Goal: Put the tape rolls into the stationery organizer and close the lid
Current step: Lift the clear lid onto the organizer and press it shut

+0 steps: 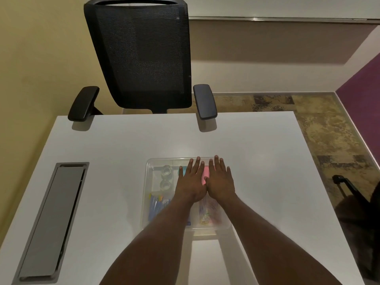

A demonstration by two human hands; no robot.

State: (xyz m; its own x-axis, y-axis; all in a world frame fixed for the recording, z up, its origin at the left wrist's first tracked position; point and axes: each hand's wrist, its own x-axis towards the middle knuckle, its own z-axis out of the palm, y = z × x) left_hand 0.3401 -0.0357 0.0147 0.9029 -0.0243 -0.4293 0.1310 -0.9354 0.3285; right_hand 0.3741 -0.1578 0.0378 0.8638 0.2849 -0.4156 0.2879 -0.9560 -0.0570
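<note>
While both palms lie flat on the clear lid [223, 222] of the stationery organizer [148, 177], the fingers are spread wide and grip nothing. The left hand [192, 179] and right hand [221, 181] sit side by side just below the middle of the frame, thumbs touching or nearly so, fingertips reaching toward the organizer's far edge. The lid appears to be down over the box, though whether it is latched I cannot tell.

Through the transparent plastic, two clear tape rolls [166, 176] show in the upper-left compartment — one behind the other, lying flat. Below them, in the lower-left section, is a cluster of pens [157, 203] with blue and yellow parts. Pink sticky notes [205, 171] peek out between the two hands, and a teal pad [184, 170] shows just left of the left hand's fingers. Colourful small items [208, 212] fill the lower-right compartment; they are too blurred to name.

The organizer rests on a white table [267, 161], near its centre. A grey cable tray cover [53, 221] is set into the tabletop at the lower left of the frame, well apart from the box. A black mesh office chair [139, 56] stands at the table's far side, top centre — its armrests overlap the table edge. Patterned carpet [329, 136] shows at the right.
</note>
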